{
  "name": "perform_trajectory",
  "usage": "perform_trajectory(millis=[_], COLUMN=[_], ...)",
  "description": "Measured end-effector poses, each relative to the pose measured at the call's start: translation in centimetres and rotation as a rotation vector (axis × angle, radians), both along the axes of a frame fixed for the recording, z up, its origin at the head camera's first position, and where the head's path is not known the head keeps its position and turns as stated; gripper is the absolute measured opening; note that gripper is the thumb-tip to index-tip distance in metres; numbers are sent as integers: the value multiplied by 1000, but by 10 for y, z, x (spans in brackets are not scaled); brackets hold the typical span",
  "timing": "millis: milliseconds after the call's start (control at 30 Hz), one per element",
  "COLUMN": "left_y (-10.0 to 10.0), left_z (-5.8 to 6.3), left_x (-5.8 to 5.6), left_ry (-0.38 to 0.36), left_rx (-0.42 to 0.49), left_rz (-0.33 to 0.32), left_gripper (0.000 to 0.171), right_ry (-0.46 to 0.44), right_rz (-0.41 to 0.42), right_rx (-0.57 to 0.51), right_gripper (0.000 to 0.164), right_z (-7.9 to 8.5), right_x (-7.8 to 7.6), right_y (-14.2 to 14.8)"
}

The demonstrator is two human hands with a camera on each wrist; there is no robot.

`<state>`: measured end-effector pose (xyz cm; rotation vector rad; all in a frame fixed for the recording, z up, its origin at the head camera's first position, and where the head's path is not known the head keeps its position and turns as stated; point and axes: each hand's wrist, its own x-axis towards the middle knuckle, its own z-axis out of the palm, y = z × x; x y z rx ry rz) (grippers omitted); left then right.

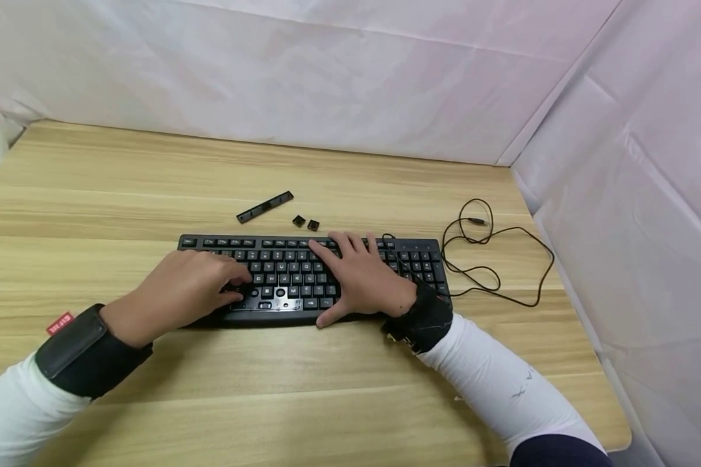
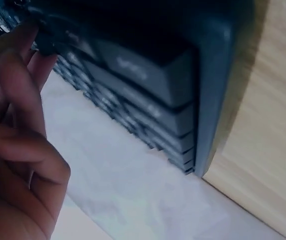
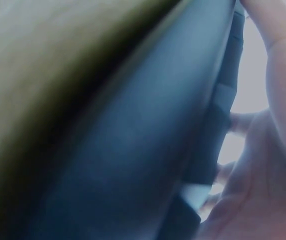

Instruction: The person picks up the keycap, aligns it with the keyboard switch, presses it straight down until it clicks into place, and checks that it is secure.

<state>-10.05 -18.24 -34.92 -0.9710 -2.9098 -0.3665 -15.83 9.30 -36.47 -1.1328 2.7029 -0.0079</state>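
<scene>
A black keyboard (image 1: 292, 318) lies on the table, with bare spots in its lower rows and a shiny strip where the space bar sits. My left hand (image 1: 195, 282) is over its left part, thumb and fingers bent down and pinching a dark keycap in the lower rows. In the left wrist view the curled fingers (image 2: 20, 95) meet at that dark keycap (image 2: 45, 42). My right hand (image 1: 365, 279) rests spread across the keyboard's right-middle part, thumb at the front edge and fingertips at the top row. The palm shows beside the keyboard's edge in the right wrist view.
Behind the keyboard lie a loose space bar (image 1: 265, 207) and two loose keycaps, one (image 1: 299, 221) left of the other (image 1: 313, 225). The black cable (image 1: 540, 292) loops on the wooden table (image 1: 327, 402) at the right. White cloth (image 1: 304, 71) hangs behind and at the right.
</scene>
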Motion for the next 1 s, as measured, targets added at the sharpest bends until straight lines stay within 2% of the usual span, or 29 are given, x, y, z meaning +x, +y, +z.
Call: perform_trajectory(millis=[200,433,767,1000], left_y=[2,2,2,1], left_z=[0,-3,0,-2], left_x=[1,-1,-1,0], left_ry=[4,37,-13,-37], left_rx=[-28,-1,24,32], left_rz=[-4,-3,-1,19], left_gripper=[14,18,15,14], right_ry=[-5,-10,-2,-7], right_rz=[-5,-5,2,-2], right_rx=[-5,-1,-1,0], right_gripper=[130,129,129,129], right_z=[-2,-2,-2,-2], right_x=[0,-1,-1,-1], right_y=[0,0,1,1])
